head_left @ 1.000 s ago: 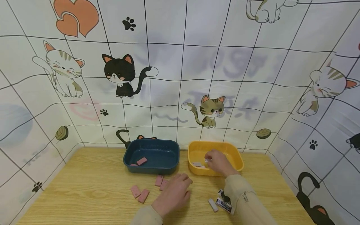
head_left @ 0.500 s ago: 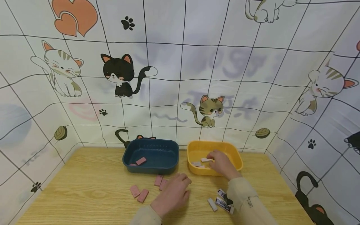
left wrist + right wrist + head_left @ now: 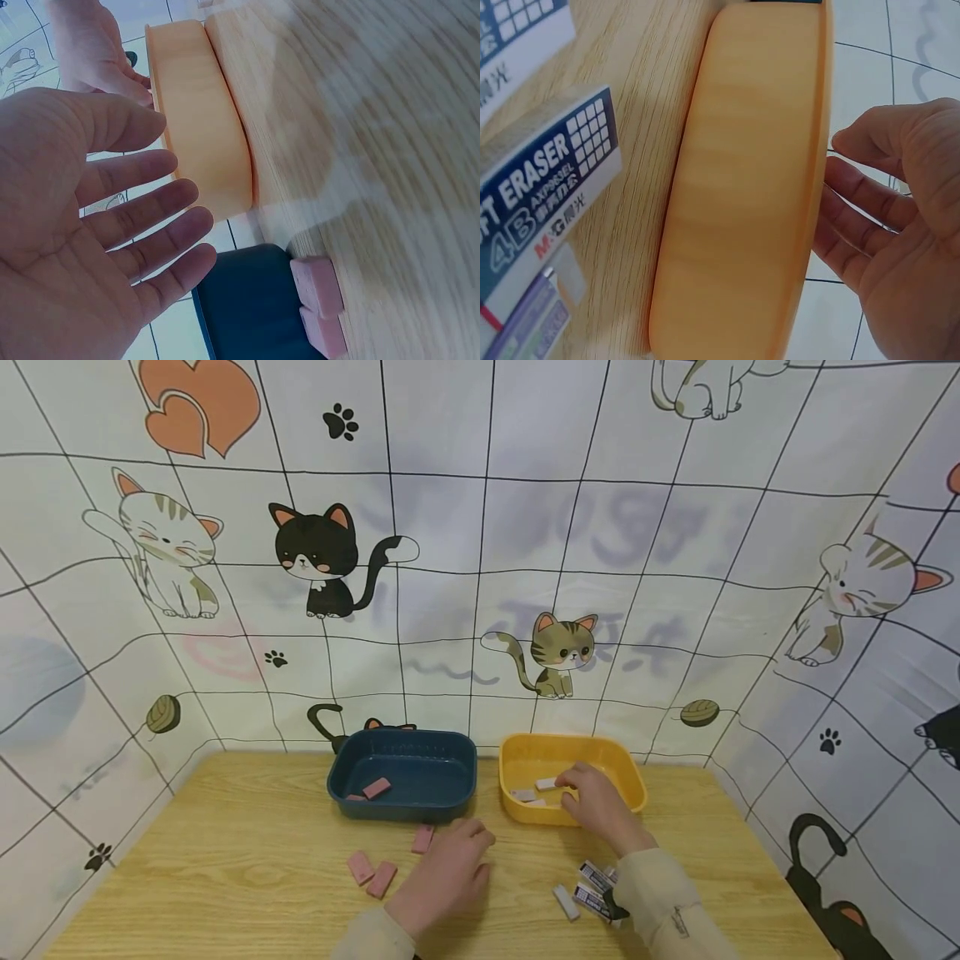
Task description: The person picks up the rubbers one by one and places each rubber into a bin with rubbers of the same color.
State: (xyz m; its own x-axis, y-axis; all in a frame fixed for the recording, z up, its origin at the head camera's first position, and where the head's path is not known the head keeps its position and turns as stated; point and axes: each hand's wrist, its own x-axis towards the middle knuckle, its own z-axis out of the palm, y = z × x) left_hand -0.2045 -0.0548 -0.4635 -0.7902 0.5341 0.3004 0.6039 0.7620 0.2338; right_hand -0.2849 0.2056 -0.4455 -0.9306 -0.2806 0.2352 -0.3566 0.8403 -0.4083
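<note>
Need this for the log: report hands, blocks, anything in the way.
Left hand open, empty. Right hand partly in yellow tray, beside white block. Pink blocks in blue tray, on table. In the way: left hand hides one from head view.

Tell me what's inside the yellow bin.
The yellow bin shows three pale blocks in its left half. The right hand and near wall hide parts of the bin's floor; anything there can't be seen.

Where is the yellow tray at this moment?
In the head view, the yellow tray stands at the back of the table, just right of the dark blue tray, with the right hand over its right part.
</note>
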